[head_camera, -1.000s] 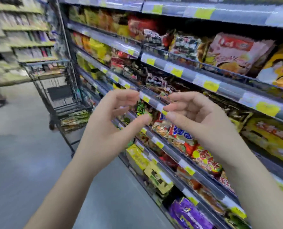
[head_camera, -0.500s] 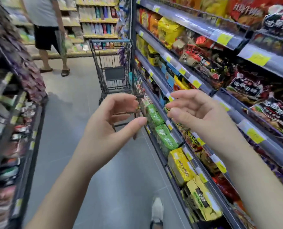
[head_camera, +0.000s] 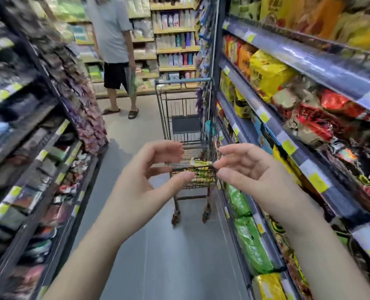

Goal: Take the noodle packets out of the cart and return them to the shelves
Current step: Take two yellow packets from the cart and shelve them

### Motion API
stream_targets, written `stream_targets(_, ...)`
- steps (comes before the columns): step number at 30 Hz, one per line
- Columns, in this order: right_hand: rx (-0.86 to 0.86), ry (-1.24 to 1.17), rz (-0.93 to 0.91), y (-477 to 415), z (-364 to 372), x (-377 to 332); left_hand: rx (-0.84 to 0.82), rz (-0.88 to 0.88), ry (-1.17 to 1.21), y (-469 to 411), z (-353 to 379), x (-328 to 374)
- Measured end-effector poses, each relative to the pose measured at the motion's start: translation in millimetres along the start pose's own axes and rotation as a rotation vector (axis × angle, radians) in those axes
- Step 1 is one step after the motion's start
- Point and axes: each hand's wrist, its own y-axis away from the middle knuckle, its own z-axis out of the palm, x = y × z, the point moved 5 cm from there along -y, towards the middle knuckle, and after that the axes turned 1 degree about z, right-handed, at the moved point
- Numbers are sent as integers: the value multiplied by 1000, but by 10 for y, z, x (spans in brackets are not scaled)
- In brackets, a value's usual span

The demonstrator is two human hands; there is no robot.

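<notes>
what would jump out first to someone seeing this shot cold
Two empty hands fill the middle of the view, the left hand and the right hand raised side by side with loosely curled fingers. Just beyond them the cart stands in the aisle with yellow noodle packets in its basket, close to the packed shelves on the right. Farther back a person stands at the aisle's end.

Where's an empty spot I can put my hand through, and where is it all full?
Bare grey floor lies open between the left shelves and the cart. The cart's basket is open above the yellow packets. The right shelves are crowded with packets, and the cart sits close beside them.
</notes>
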Motion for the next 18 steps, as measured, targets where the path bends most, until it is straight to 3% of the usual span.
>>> stream_targets(18,-48,94,111,-2487,-91,755,-40,-158,82,-2102,-226,-1713)
